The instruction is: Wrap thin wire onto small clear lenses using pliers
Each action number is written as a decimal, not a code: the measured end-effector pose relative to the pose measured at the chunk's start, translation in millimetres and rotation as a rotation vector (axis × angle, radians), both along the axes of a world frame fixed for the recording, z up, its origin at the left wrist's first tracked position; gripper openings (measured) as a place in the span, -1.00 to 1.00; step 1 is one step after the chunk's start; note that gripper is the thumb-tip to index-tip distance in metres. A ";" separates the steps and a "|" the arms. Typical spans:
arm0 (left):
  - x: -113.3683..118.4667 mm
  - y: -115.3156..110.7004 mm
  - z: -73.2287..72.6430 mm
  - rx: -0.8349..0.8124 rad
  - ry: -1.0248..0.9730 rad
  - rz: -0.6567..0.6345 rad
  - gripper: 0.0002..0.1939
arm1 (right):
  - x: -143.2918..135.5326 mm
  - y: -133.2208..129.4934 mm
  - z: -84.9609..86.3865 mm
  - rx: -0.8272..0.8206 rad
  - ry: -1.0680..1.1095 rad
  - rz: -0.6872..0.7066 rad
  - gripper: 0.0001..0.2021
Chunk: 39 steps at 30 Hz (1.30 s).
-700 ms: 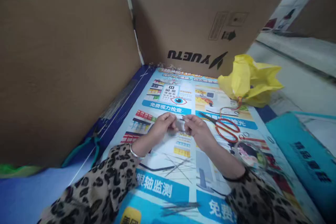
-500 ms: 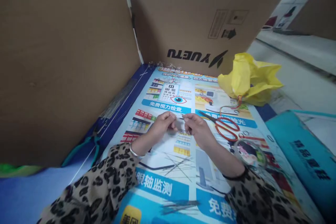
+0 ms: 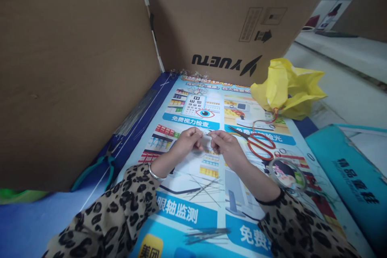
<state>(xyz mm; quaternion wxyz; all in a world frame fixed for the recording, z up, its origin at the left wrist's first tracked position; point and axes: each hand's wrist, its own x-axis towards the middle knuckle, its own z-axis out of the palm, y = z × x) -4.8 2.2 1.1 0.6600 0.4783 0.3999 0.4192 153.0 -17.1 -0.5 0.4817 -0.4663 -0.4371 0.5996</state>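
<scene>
Head view: left hand (image 3: 191,140) and right hand (image 3: 223,144) both pinch a thin piece (image 3: 206,133), probably wire, between fingertips above the poster (image 3: 181,174). Judged mid-work: twisted wires (image 3: 198,76) lie by the cardboard (image 3: 211,16), seemingly done; straight wires (image 3: 207,235), nearer, seem unworked. Piece's shape: too small to tell. Legible: inverted "YUETU" on cardboard; "免费视力检查", "眼轴监测" on poster; "精品童鞋" on blue box (image 3: 338,161).

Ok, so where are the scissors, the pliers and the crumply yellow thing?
Scissors (image 3: 249,139): head view, where the blades meet the orange handles.
Pliers (image 3: 109,156): head view, the joint above the teal handles.
Crumpled yellow thing (image 3: 278,88): head view, its left-hand folds.
</scene>
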 end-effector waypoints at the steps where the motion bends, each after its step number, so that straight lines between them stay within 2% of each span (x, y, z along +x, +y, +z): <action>1: 0.3 -0.2 0.4 -0.001 0.007 0.014 -0.77 | -0.1 -0.2 0.2 -0.003 -0.003 -0.003 -0.76; 4: 0.8 -1.1 1.3 -0.005 0.030 0.036 -0.76 | -0.4 -0.7 1.2 -0.014 0.006 -0.004 -0.74; 8: 0.7 -1.7 3.0 -0.027 0.043 0.004 -0.75 | -0.1 -0.4 2.1 -0.026 0.033 0.006 -0.73; 15: -0.5 -1.8 6.4 -0.068 -0.026 0.009 -0.76 | -0.1 0.5 1.2 -0.037 0.025 0.036 -0.75; 18: -2.9 -2.3 6.3 -0.123 -0.162 -0.012 -0.76 | -0.1 1.0 1.2 -0.046 0.047 0.030 -0.75; 22: -4.0 -4.0 6.1 -0.280 -0.463 -0.149 -0.64 | 2.4 2.9 -1.1 -0.065 0.120 -0.016 -0.76; 25: -2.1 -5.4 6.1 -0.315 -0.564 -0.192 -0.64 | 4.1 3.6 -1.4 -0.083 0.157 -0.019 -0.76; 31: -0.5 -3.1 4.1 -0.314 -0.546 -0.197 -0.61 | 3.2 2.1 2.9 -0.081 0.159 -0.001 -0.73; 39: -5.6 0.8 2.3 -0.273 -0.468 -0.218 -0.55 | 6.7 3.3 0.6 -0.083 0.157 0.042 -0.73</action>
